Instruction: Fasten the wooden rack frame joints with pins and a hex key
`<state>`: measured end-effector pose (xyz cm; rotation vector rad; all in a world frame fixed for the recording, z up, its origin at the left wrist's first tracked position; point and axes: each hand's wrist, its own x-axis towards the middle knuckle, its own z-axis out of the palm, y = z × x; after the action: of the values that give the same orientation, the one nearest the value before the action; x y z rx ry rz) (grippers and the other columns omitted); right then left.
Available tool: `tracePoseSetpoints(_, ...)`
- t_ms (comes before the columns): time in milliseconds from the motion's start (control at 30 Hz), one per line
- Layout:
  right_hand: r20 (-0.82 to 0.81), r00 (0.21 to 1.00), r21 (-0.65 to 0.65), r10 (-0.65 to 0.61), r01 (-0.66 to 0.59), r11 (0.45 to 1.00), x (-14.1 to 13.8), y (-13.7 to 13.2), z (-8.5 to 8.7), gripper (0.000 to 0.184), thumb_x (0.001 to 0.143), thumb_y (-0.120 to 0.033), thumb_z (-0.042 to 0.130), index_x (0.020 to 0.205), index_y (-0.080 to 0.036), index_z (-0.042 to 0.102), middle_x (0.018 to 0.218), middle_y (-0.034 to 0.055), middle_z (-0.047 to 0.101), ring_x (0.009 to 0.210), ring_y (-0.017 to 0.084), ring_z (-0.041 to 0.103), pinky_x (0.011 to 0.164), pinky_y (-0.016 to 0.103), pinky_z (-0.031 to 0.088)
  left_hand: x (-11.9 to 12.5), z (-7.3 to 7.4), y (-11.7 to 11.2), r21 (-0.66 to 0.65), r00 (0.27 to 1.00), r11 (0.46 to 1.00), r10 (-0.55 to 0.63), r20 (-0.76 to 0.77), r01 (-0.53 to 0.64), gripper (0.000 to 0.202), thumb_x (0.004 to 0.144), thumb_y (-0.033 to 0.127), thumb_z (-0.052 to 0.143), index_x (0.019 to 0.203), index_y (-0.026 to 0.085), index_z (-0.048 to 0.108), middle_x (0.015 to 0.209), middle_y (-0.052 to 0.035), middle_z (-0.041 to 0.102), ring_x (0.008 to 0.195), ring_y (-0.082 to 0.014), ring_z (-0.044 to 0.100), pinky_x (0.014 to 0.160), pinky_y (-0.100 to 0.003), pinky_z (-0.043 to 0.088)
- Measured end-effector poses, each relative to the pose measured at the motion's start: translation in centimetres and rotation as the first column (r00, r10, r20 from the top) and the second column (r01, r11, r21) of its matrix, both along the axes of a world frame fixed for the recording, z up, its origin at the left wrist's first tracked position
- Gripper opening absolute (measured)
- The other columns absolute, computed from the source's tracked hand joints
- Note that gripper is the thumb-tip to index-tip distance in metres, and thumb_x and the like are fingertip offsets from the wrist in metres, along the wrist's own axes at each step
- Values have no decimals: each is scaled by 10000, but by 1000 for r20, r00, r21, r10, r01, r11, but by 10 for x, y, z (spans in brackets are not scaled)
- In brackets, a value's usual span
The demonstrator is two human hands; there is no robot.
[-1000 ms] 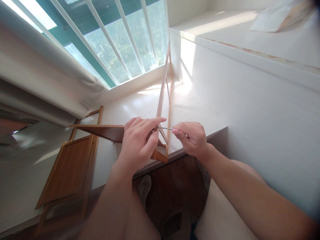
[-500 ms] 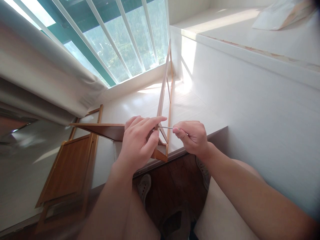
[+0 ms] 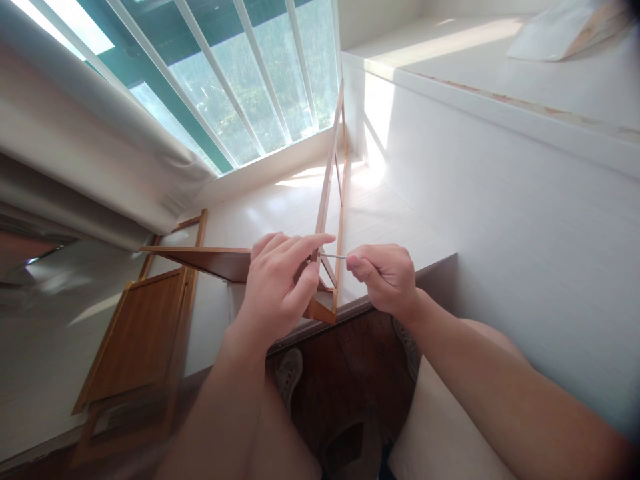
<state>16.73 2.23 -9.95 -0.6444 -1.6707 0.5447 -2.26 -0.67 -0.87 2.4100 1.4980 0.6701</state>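
Note:
A tall wooden frame (image 3: 330,173) stands on edge on the white platform (image 3: 280,213), joined at its near end to a brown wooden panel (image 3: 200,259) that juts out to the left. My left hand (image 3: 277,287) grips the frame's near end, forefinger stretched along the rail. My right hand (image 3: 385,275) is closed in a pinch on a thin metal tool (image 3: 334,256), whose tip meets the frame rail by my left forefinger.
More brown wooden panels (image 3: 135,340) lie flat on the platform at the left. A curtain (image 3: 85,167) hangs beside the barred window (image 3: 250,80). A white wall (image 3: 500,200) rises at the right. My feet (image 3: 290,373) rest on dark flooring below.
My right hand has shifted slightly left and turned a little on the metal tool. The left hand and the frame stay where they were.

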Motion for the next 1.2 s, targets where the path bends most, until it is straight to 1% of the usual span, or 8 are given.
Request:
tracePoseSetpoints(200, 5, 1000, -23, -13, 13, 1000, -1, -1, 3, 412, 1042, -279, 540, 640, -187, 529, 552, -35, 501, 499, 84, 446, 526, 234, 348, 2, 0, 0, 0, 1000, 1000, -1, 7, 1, 381, 976, 205, 422, 1248, 253, 684, 993, 32, 728, 930, -171, 566, 1001, -383, 338)
tracePoseSetpoints(300, 54, 998, -49, -28, 31, 998, 1, -2, 6, 399, 1057, -299, 511, 673, -192, 529, 569, -33, 512, 502, 87, 451, 526, 228, 361, 1, 0, 0, -3, 1000, 1000, 1, 5, -1, 386, 976, 212, 421, 1256, 262, 681, 994, 31, 727, 940, -177, 567, 1000, -384, 340)
tracePoseSetpoints(400, 111, 991, 13, -72, 71, 997, 7, -1, 7, 330, 1057, -289, 513, 747, -192, 574, 604, -24, 558, 522, 94, 487, 548, 229, 381, 1, 0, 1, 2, 1000, 1000, 2, 5, -2, 388, 974, 219, 419, 1256, 264, 683, 969, 26, 726, 931, -184, 572, 1001, -387, 343)
tracePoseSetpoints(500, 121, 987, 76, -109, 100, 992, 11, 2, 7, 297, 1057, -282, 515, 787, -192, 597, 622, -17, 582, 534, 101, 501, 563, 232, 394, 1, 0, 1, 4, 1000, 1000, 3, 8, -3, 391, 970, 217, 418, 1250, 262, 686, 944, 24, 726, 920, -188, 572, 991, -390, 346)
tracePoseSetpoints(633, 140, 988, 121, -72, 55, 991, 13, 4, 5, 258, 1056, -284, 526, 834, -190, 620, 648, -7, 609, 563, 109, 529, 587, 232, 415, 1, -1, 0, 3, 1000, 1000, 8, 5, -8, 390, 974, 221, 417, 1257, 267, 682, 969, 24, 726, 941, -187, 574, 996, -394, 344)
tracePoseSetpoints(800, 127, 991, 137, -41, 23, 990, 9, 4, 1, 217, 1064, -289, 511, 914, -197, 639, 707, 13, 663, 608, 121, 579, 606, 236, 432, 1, -1, 0, 3, 1000, 1000, 16, 0, -16, 391, 978, 231, 412, 1259, 270, 681, 966, 20, 724, 923, -188, 571, 991, -401, 350)
tracePoseSetpoints(933, 122, 992, 192, -40, 16, 981, 8, 6, -1, 167, 1055, -236, 515, 942, -204, 634, 727, 14, 667, 615, 120, 567, 604, 239, 417, 1, -2, 0, 3, 1000, 1000, 11, 4, -11, 389, 979, 240, 412, 1260, 268, 680, 996, 18, 731, 946, -192, 576, 1004, -401, 352)
tracePoseSetpoints(1200, 146, 985, 263, -90, 49, 964, 8, 7, -5, 179, 1024, -123, 487, 959, -218, 625, 711, 5, 654, 608, 126, 556, 599, 243, 405, 1, 0, -2, 6, 1000, 1000, 8, 14, -8, 386, 974, 230, 414, 1246, 264, 686, 989, 19, 733, 933, -186, 576, 1000, -398, 350)
